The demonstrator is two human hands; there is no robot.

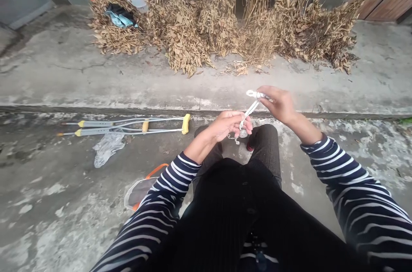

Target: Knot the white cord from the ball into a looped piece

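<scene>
A white cord [252, 108] runs between my two hands, doubled into parallel strands. My right hand [277, 102] pinches its upper end, where a white loop [251, 93] sticks out to the left past the fingertips. Lower down and to the left, my left hand [227, 125] has its fingers curled around the lower part of the cord. Below those fingers a small coil of white cord [243, 133] and a thin loose strand [234, 138] show between my knees. Whether the coil hangs or rests on something I cannot tell.
A pair of crutches [128, 125] with yellow pads lies left on the concrete, beside a crumpled clear plastic bag [108, 149]. A bag with orange handles [141, 190] is by my left arm. Dried plant bundles [180, 23] line the wall above a low step [128, 87].
</scene>
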